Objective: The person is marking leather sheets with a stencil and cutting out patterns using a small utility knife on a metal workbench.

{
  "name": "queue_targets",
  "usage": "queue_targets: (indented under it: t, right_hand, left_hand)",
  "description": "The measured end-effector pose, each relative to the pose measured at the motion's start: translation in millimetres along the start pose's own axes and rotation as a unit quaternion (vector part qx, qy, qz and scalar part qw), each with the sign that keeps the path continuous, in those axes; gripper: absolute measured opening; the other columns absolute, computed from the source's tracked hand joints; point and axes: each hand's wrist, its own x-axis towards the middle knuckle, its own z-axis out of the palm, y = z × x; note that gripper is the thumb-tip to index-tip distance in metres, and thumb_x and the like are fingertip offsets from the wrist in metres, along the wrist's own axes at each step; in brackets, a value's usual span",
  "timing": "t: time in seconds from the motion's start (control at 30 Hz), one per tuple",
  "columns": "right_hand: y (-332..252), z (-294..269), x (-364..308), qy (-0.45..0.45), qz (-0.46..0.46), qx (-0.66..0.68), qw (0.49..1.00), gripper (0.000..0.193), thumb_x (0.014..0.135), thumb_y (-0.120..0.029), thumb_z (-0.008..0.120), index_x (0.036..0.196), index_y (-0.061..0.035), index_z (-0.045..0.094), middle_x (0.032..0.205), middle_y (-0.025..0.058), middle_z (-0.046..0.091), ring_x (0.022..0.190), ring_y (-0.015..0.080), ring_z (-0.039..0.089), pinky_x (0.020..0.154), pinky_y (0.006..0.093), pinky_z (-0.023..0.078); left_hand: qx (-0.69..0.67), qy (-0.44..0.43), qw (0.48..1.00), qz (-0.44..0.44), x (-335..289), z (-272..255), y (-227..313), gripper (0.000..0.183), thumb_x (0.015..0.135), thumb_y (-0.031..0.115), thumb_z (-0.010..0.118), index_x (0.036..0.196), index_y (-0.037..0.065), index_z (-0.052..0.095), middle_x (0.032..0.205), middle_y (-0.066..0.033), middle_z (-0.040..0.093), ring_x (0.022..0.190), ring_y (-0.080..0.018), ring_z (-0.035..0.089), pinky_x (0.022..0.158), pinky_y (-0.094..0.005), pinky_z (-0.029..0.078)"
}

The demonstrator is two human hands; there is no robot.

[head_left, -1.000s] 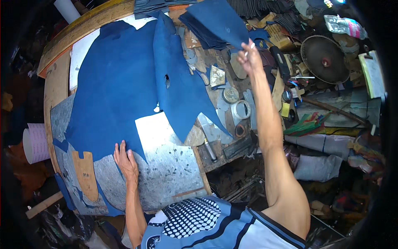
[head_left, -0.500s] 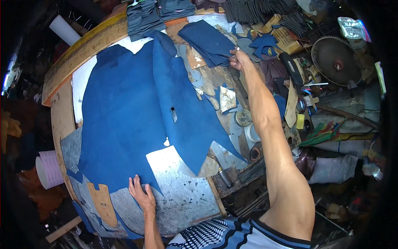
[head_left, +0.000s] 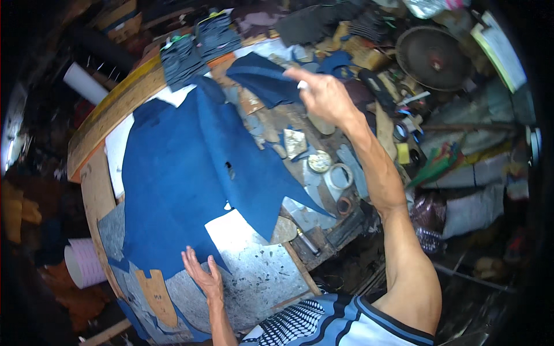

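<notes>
A large blue leather hide lies spread over the workbench. My left hand rests flat with fingers apart on the grey cutting slab, at the hide's near edge. My right hand is raised over the far side of the bench, fingers loosely curled, beside a folded dark blue leather piece. Whether it touches that piece I cannot tell. A tan cardboard pattern lies left of my left hand.
Stacks of dark cut pieces sit at the bench's far edge. Tins, tape rolls and small tools litter the right side. A round metal disc lies at the far right, a white roll at the far left.
My right hand has drawn back from the folded blue piece and risen above it. My left hand has stayed on the slab at the hide's edge while the view shifted.
</notes>
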Motion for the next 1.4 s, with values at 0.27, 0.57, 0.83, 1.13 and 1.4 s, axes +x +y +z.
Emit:
queue_targets:
  t: [0.27,0.57,0.83,1.13,1.4]
  right_hand:
    - [-143.7,-111.6,-105.6,-0.35,-0.177,0.126,0.911,0.034,0.082,-0.013,0.062,0.115,-0.0116,0.057,0.069,0.0148,0.066,0.065,0.0343,0.067,0.056,0.0451,0.052]
    - [-80.6,-18.0,-228.1,-0.275,0.159,0.833,0.453,0.097,0.088,-0.075,0.041,0.136,0.0095,0.043,0.111,0.0229,0.066,0.046,0.0013,0.034,0.045,0.0139,0.029]
    - [-154.1,45.4,-299.5,-0.051,0.348,0.792,0.499,0.044,0.09,-0.049,0.063,0.108,-0.0096,0.053,0.073,-0.0021,0.052,0.049,0.0048,0.034,0.046,0.023,0.028]
    - [-175.7,58.0,-265.4,-0.008,0.437,0.585,0.683,0.027,0.094,-0.017,0.063,0.116,-0.0048,0.051,0.059,-0.0105,0.039,0.045,-0.0002,0.032,0.04,0.0188,0.024]
    - [-121.3,76.2,-203.4,0.017,0.453,0.605,0.654,0.021,0.09,-0.017,0.063,0.104,-0.003,0.056,0.058,-0.0056,0.044,0.043,0.005,0.039,0.039,0.0231,0.028]
  left_hand:
    - [-0.179,-0.224,0.927,0.243,85.3,-84.7,211.6,0.059,0.078,0.005,0.071,0.131,-0.001,0.049,0.121,-0.0218,0.061,0.112,-0.0381,0.058,0.096,-0.0411,0.045]
    - [-0.634,-0.207,0.718,-0.196,45.3,-62.7,189.2,0.04,0.091,0.011,0.056,0.127,-0.005,0.052,0.11,-0.0084,0.063,0.101,-0.0181,0.06,0.092,-0.032,0.047]
    - [-0.657,0.029,0.721,-0.22,85.0,12.0,125.6,0.044,0.089,0.008,0.054,0.132,0.0,0.049,0.127,-0.0102,0.057,0.116,-0.0218,0.054,0.105,-0.0358,0.04]
    - [-0.662,0.084,0.697,-0.264,82.6,38.2,112.2,0.042,0.089,0.009,0.054,0.13,0.001,0.05,0.123,-0.011,0.058,0.111,-0.022,0.056,0.099,-0.035,0.044]
    - [-0.688,0.016,0.702,-0.181,131.1,40.9,122.5,0.054,0.096,0.013,0.05,0.146,0.003,0.031,0.142,-0.0137,0.045,0.129,-0.0258,0.046,0.108,-0.0393,0.038]
